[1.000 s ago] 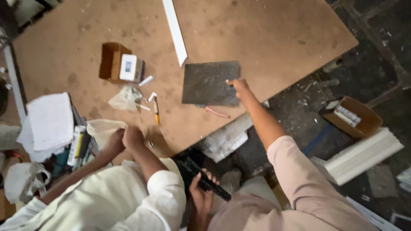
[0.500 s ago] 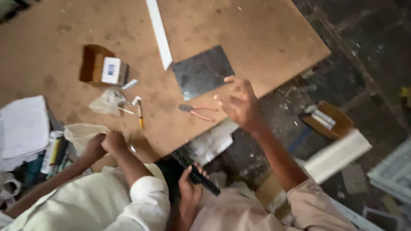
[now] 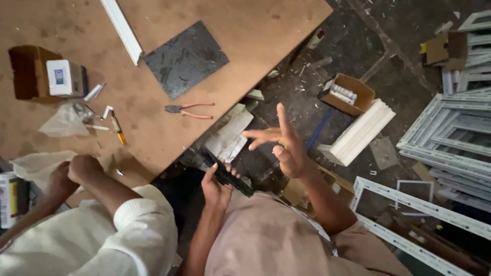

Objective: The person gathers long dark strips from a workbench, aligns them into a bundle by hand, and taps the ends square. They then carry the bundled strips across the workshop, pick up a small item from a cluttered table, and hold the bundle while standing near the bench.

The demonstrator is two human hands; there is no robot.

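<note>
My left hand point(image 3: 215, 185) grips a long black tool point(image 3: 228, 178) close to my body, below the edge of the brown board table point(image 3: 245, 30). My right hand point(image 3: 284, 143) is raised off the table over the floor, fingers spread, holding nothing. Red-handled pliers point(image 3: 188, 110) lie on the table near its edge, just below a dark grey square sheet point(image 3: 185, 59). A co-worker in a white sleeve works with both hands point(image 3: 76, 171) at a plastic bag at the left.
A white strip point(image 3: 121, 28), a brown carton point(image 3: 20, 69) holding a small white box point(image 3: 65, 77), a clear bag point(image 3: 64, 121) and small bits lie on the table. On the floor are an open cardboard box point(image 3: 348, 93), a white profile block point(image 3: 363, 132) and white frames point(image 3: 450, 138).
My right hand has pulled back from the dark grey sheet, across the table edge, and now hangs open over the floor. The view has swung to the right.
</note>
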